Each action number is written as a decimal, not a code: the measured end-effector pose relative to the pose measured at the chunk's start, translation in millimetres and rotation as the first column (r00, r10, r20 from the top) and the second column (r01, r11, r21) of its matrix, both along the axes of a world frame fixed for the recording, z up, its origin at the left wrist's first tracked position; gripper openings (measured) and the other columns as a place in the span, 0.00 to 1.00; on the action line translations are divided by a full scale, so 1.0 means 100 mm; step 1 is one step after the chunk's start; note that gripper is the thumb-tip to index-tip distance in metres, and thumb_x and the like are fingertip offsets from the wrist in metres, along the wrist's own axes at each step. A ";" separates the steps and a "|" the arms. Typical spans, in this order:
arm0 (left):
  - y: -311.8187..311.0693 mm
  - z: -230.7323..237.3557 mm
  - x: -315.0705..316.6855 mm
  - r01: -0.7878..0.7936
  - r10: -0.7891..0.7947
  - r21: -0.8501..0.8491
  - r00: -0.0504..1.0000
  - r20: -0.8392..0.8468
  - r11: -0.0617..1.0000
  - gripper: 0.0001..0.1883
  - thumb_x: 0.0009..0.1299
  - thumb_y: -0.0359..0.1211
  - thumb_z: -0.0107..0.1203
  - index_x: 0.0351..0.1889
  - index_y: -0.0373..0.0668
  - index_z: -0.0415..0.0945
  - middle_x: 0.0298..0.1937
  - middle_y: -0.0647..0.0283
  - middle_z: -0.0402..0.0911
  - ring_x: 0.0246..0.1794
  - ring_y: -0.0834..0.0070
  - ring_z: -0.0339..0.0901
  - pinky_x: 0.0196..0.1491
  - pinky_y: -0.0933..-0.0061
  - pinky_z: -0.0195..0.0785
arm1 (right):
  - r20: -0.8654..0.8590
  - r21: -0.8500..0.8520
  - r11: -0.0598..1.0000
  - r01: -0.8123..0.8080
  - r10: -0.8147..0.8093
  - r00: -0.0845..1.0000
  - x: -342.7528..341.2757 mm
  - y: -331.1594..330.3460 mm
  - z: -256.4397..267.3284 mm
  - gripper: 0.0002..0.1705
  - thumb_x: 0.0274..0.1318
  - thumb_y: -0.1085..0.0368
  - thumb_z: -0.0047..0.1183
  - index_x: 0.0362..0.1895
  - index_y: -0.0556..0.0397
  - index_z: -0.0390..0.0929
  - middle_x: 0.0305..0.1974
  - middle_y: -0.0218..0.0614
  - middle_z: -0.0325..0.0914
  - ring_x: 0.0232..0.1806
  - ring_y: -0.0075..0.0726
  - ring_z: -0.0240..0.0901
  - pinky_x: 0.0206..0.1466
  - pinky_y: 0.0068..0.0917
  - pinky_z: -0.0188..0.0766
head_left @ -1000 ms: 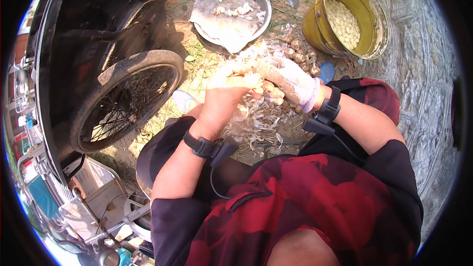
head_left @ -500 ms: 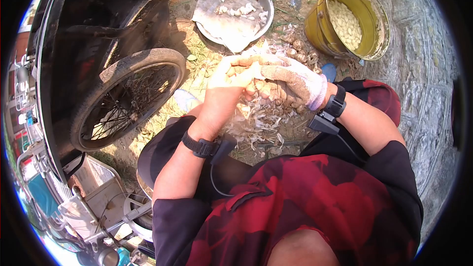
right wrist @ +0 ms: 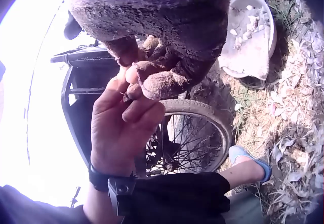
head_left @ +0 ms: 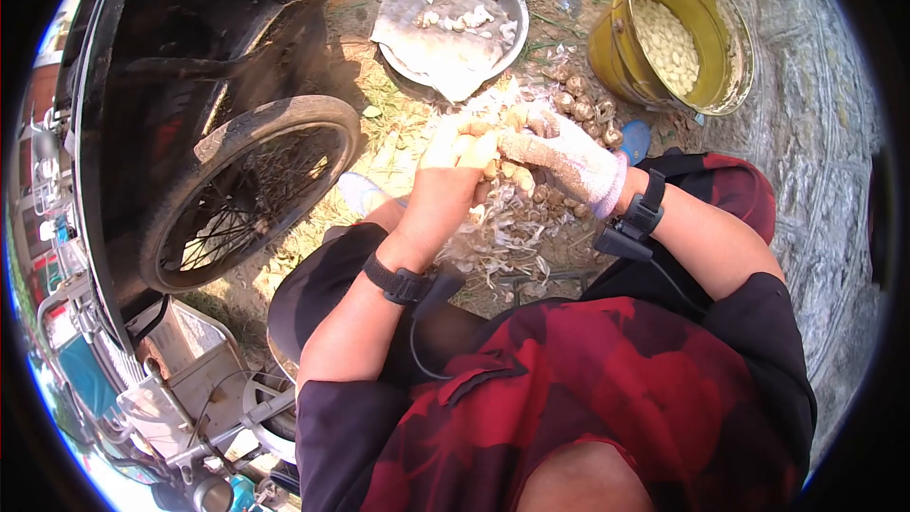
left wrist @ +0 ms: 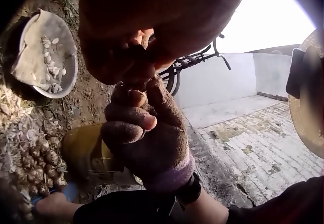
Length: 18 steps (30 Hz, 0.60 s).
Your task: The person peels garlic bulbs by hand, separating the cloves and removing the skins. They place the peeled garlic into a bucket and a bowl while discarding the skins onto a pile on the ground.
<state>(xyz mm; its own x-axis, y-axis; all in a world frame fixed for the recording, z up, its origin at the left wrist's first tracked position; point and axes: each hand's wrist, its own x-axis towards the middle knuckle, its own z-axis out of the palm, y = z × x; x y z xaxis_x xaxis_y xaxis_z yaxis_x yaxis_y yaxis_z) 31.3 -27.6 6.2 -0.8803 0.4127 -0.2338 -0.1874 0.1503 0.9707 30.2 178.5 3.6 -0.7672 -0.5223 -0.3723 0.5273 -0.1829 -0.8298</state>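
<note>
My bare left hand (head_left: pixel 450 156) and my right hand (head_left: pixel 569 156), in a dirt-stained glove, meet at the fingertips over the ground. In the right wrist view the left fingers are curled and pinch a small garlic clove (right wrist: pixel 126 97), mostly hidden behind fingers. The gloved fingertips (right wrist: pixel 159 86) curl against it from above. Bare fingertips (left wrist: pixel 136 98) poke out of the glove in the left wrist view. Below the hands lie loose garlic skins (head_left: pixel 502 246). Whole garlic bulbs (head_left: pixel 583 106) are heaped just beyond the right hand.
A metal basin (head_left: pixel 524 17) lined with a cloth (head_left: pixel 406 19) holds several garlic cloves (head_left: pixel 474 17) at the back. Right of it stands a yellow bucket (head_left: pixel 607 62) with many pale cloves (head_left: pixel 668 52). A cart wheel (head_left: pixel 216 144) is on the left, a slippered foot (head_left: pixel 360 192) beside it.
Half a second ago the left palm was more opened toward the glove; now the fingers of both hands are drawn closer together. The left hand has shifted slightly right.
</note>
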 end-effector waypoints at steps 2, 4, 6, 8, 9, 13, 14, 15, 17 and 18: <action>-0.05 -0.09 -0.01 0.044 -0.054 -0.056 0.981 -0.187 0.997 0.12 0.74 0.35 0.51 0.52 0.41 0.68 0.28 0.70 0.73 0.18 0.86 0.61 0.22 0.83 0.53 | -0.026 0.024 1.000 -0.017 0.018 1.000 -0.03 0.02 -0.05 0.21 0.62 0.59 0.57 0.56 0.54 0.72 0.42 0.26 0.77 0.41 0.17 0.74 0.41 0.17 0.72; -0.04 0.04 -0.05 0.060 -0.075 -0.084 0.978 -0.196 0.995 0.12 0.74 0.33 0.51 0.53 0.42 0.68 0.30 0.71 0.73 0.20 0.87 0.62 0.22 0.83 0.53 | -0.003 -0.032 0.999 0.017 -0.017 1.000 -0.06 0.01 0.02 0.18 0.63 0.59 0.56 0.53 0.54 0.74 0.41 0.26 0.77 0.40 0.16 0.72 0.39 0.17 0.71; 0.04 0.20 -0.07 -0.001 0.001 -0.008 0.998 -0.063 1.000 0.12 0.74 0.32 0.51 0.53 0.43 0.68 0.30 0.72 0.73 0.21 0.87 0.62 0.22 0.84 0.53 | 0.022 -0.086 0.995 0.052 -0.050 0.998 -0.08 -0.03 0.12 0.15 0.63 0.59 0.56 0.49 0.54 0.76 0.40 0.26 0.77 0.39 0.15 0.70 0.38 0.16 0.69; 0.04 0.18 -0.09 -0.071 0.067 0.058 0.995 0.073 0.996 0.12 0.74 0.32 0.51 0.53 0.44 0.68 0.30 0.72 0.73 0.22 0.88 0.62 0.22 0.85 0.53 | -0.236 -0.040 0.997 0.068 -0.075 0.969 -0.07 -0.13 0.22 0.18 0.62 0.59 0.57 0.53 0.55 0.75 0.42 0.27 0.76 0.42 0.15 0.69 0.42 0.17 0.68; 0.04 0.11 -0.14 -0.049 0.032 -0.037 0.935 -0.354 0.998 0.11 0.74 0.33 0.50 0.53 0.44 0.68 0.30 0.73 0.72 0.23 0.88 0.62 0.22 0.86 0.52 | -0.213 -0.013 1.000 0.013 -0.015 0.977 -0.09 -0.11 0.15 0.21 0.62 0.60 0.58 0.56 0.56 0.73 0.46 0.29 0.76 0.45 0.15 0.68 0.47 0.18 0.69; -0.04 0.07 -0.11 -0.085 0.085 0.000 0.994 -0.074 0.996 0.11 0.76 0.35 0.47 0.53 0.45 0.67 0.31 0.73 0.72 0.23 0.89 0.63 0.22 0.87 0.53 | -0.243 0.066 0.994 0.083 -0.065 0.968 -0.08 -0.14 0.16 0.22 0.62 0.61 0.58 0.55 0.57 0.71 0.48 0.32 0.75 0.49 0.20 0.69 0.53 0.23 0.70; -0.06 0.04 -0.11 -0.091 0.091 0.001 0.993 -0.081 0.996 0.11 0.76 0.35 0.47 0.53 0.45 0.67 0.31 0.73 0.72 0.23 0.89 0.63 0.22 0.87 0.53 | -0.250 0.067 0.995 0.078 -0.059 0.966 -0.06 -0.17 0.16 0.22 0.62 0.61 0.58 0.55 0.57 0.71 0.48 0.32 0.75 0.49 0.20 0.69 0.53 0.23 0.70; -0.06 0.01 -0.12 -0.085 0.082 -0.030 0.992 -0.092 0.996 0.11 0.76 0.35 0.47 0.53 0.45 0.66 0.31 0.73 0.72 0.23 0.89 0.63 0.22 0.87 0.53 | -0.231 0.027 0.992 0.126 -0.117 0.966 -0.04 -0.21 0.15 0.21 0.61 0.62 0.59 0.55 0.57 0.72 0.48 0.32 0.75 0.49 0.20 0.69 0.53 0.23 0.70; -0.04 -0.04 -0.08 -0.099 0.094 -0.050 0.991 -0.093 0.994 0.11 0.76 0.34 0.46 0.53 0.44 0.67 0.33 0.71 0.73 0.23 0.89 0.64 0.23 0.86 0.56 | -0.188 0.011 0.984 0.178 -0.172 0.967 -0.01 -0.26 0.18 0.19 0.60 0.63 0.60 0.52 0.56 0.72 0.43 0.29 0.74 0.45 0.19 0.68 0.48 0.22 0.69; -0.04 -0.04 -0.08 -0.103 0.098 -0.049 0.991 -0.095 0.993 0.11 0.76 0.34 0.46 0.53 0.44 0.67 0.33 0.71 0.73 0.23 0.89 0.64 0.23 0.86 0.56 | -0.190 0.011 0.985 0.173 -0.168 0.967 -0.02 -0.25 0.17 0.19 0.60 0.63 0.60 0.52 0.56 0.72 0.43 0.29 0.74 0.45 0.19 0.68 0.48 0.22 0.69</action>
<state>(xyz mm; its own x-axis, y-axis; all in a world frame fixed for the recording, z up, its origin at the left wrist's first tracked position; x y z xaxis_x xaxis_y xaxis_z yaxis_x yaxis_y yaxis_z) 23.7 -31.6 2.1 -0.9356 0.3100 -0.1691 -0.1142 0.1874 0.9756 28.1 153.2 20.4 -0.9017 -0.3691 -0.2253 0.3243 -0.2327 -0.9169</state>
